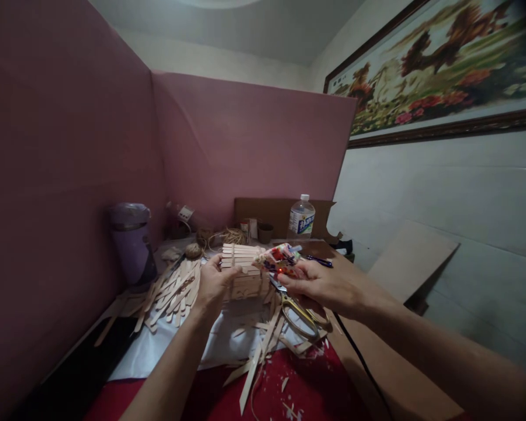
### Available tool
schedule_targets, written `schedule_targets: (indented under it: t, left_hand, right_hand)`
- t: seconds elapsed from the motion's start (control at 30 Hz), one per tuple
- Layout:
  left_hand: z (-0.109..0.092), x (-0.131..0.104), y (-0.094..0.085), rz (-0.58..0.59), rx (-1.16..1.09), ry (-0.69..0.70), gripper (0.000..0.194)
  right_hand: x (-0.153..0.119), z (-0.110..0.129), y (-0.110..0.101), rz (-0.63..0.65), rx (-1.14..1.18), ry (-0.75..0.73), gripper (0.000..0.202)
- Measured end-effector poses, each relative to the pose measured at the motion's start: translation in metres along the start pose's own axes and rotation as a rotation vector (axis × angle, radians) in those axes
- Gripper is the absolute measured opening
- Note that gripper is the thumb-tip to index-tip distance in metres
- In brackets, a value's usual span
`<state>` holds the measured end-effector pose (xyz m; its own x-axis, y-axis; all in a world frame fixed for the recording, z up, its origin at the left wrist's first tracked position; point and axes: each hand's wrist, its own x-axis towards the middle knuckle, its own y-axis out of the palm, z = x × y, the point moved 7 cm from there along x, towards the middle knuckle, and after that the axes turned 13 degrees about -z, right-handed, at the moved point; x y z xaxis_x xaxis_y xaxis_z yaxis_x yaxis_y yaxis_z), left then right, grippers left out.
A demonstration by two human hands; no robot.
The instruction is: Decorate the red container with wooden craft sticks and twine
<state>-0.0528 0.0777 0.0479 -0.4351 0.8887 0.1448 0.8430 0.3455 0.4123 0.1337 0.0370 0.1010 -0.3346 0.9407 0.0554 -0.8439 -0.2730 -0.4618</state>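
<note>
My left hand point(214, 279) is closed on the left edge of a panel of wooden craft sticks point(241, 255) laid side by side, with the thumb on top. In my right hand point(313, 282) is a flower-patterned glue gun point(277, 257) with a small red light lit. Its front end lies over the right part of the panel; whether it touches cannot be told. Below my right hand, scissors point(298, 316) with yellowish handles rest among cut sticks. A heap of loose craft sticks point(177, 295) spreads to the left of my left hand.
A purple tumbler point(134, 245) stands at left. Balls of twine point(234, 235), a small brown pot point(265, 233) and a clear bottle point(302, 217) line the back. A dark pen-like tool point(319, 261) lies at right. A black cord point(359, 354) crosses the table's right side.
</note>
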Motion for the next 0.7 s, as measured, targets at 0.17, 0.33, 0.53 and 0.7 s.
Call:
schedule_targets:
  t: [0.17, 0.33, 0.53, 0.7]
  left_hand:
    - [0.0, -0.002, 0.003, 0.033, -0.019, 0.007, 0.039]
    - [-0.001, -0.004, 0.004, 0.031, -0.015, 0.015, 0.037]
    - [-0.001, -0.003, 0.005, 0.049, -0.046, 0.013, 0.041]
    - [0.0, -0.002, 0.005, 0.06, -0.044, 0.027, 0.041]
  right_hand:
    - [0.012, 0.006, 0.017, 0.06, 0.028, 0.009, 0.036]
    - [0.024, -0.01, 0.017, 0.039, 0.072, 0.031, 0.038]
    - [0.022, -0.004, 0.016, 0.026, 0.061, 0.056, 0.034]
    - [0.025, -0.007, 0.02, 0.019, 0.078, 0.075, 0.032]
